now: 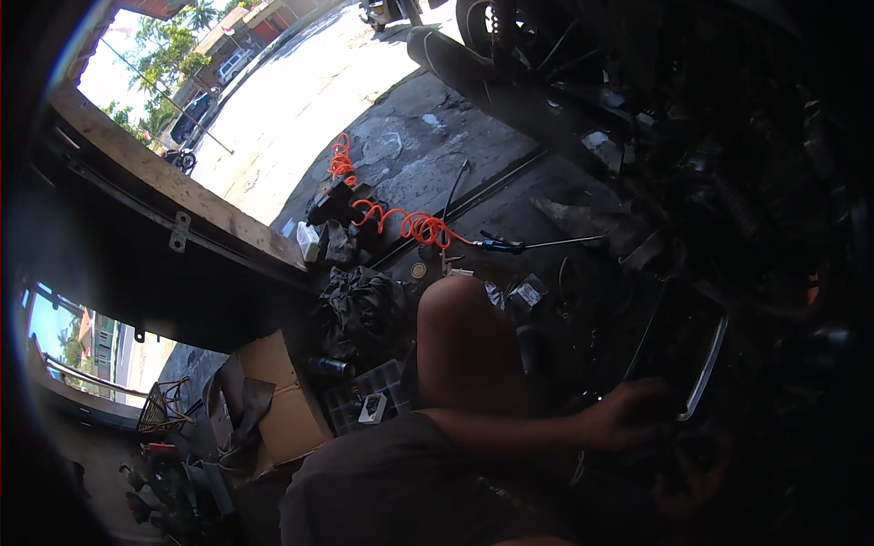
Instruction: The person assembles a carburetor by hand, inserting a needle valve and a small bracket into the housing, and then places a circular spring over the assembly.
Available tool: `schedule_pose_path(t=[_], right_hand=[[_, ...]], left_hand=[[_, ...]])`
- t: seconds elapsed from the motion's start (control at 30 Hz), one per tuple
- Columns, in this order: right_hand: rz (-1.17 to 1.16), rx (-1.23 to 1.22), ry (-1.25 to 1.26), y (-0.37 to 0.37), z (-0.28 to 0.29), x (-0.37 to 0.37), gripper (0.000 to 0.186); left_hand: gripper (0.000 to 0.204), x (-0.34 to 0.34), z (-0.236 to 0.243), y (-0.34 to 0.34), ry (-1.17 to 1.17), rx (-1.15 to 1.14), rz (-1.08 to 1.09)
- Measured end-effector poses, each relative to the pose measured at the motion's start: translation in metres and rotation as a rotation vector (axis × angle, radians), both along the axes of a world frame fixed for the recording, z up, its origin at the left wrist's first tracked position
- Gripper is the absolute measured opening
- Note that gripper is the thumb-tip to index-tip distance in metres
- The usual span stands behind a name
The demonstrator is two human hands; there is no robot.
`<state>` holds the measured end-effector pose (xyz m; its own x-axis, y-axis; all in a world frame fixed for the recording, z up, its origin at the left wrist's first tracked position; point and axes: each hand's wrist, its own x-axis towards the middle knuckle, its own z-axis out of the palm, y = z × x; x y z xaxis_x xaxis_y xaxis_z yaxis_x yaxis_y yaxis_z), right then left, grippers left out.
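In deep shadow at the lower right, my left hand (628, 417) reaches across from my raised knee, its fingers bent around something too dark to name. Just below it, my right hand (690, 487) has curled fingers against a dark part that I cannot make out. Beside both hands lies a dark, flat, pan-like thing with a shiny pale rim (715, 359). Over them stands a motorbike (546, 91), its exhaust muffler (460, 80) and a wheel showing at the top.
An orange coiled air hose (419, 227) with a blue blow gun (501, 245) lies on the floor ahead. Near my knee are a crumpled dark cloth (360, 305), a compartment box (341, 409) and a small packet (528, 291). A cardboard box (291, 414) stands at left.
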<state>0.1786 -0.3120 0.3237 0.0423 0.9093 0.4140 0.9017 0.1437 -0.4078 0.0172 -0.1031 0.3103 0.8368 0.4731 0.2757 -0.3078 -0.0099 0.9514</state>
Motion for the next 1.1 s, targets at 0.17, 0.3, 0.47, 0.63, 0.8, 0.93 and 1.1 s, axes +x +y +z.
schedule_pose_path(t=[0.17, 0.3, 0.47, 0.63, 0.8, 0.93, 1.1], right_hand=[[-0.016, 0.038, -0.07, 0.0, -0.003, -0.005, 0.049], [-0.064, -0.018, 0.019, 0.003, 0.01, -0.007, 0.045], [-0.102, -0.034, 0.064, 0.034, 0.04, -0.016, 0.044], [-0.06, 0.014, 0.119, 0.033, 0.041, -0.011, 0.047], [-0.097, 0.047, 0.141, 0.028, 0.043, -0.018, 0.05], [-0.097, 0.041, 0.146, 0.029, 0.039, -0.02, 0.05], [-0.1, 0.049, 0.171, 0.031, 0.04, -0.019, 0.047]], left_hand=[[0.027, -0.002, -0.009, -0.001, 0.041, 0.001, -0.052], [0.028, 0.005, -0.002, 0.002, 0.124, -0.012, -0.079], [0.034, 0.004, -0.005, 0.01, -0.065, -0.142, -0.142], [0.025, 0.0, -0.005, 0.006, 0.274, -0.261, -0.192], [0.021, 0.002, 0.01, -0.006, 0.063, -0.421, -0.091], [0.016, 0.0, 0.0, 0.001, 0.237, -0.323, -0.19], [0.011, 0.001, 0.011, -0.006, 0.147, -0.491, -0.119]])
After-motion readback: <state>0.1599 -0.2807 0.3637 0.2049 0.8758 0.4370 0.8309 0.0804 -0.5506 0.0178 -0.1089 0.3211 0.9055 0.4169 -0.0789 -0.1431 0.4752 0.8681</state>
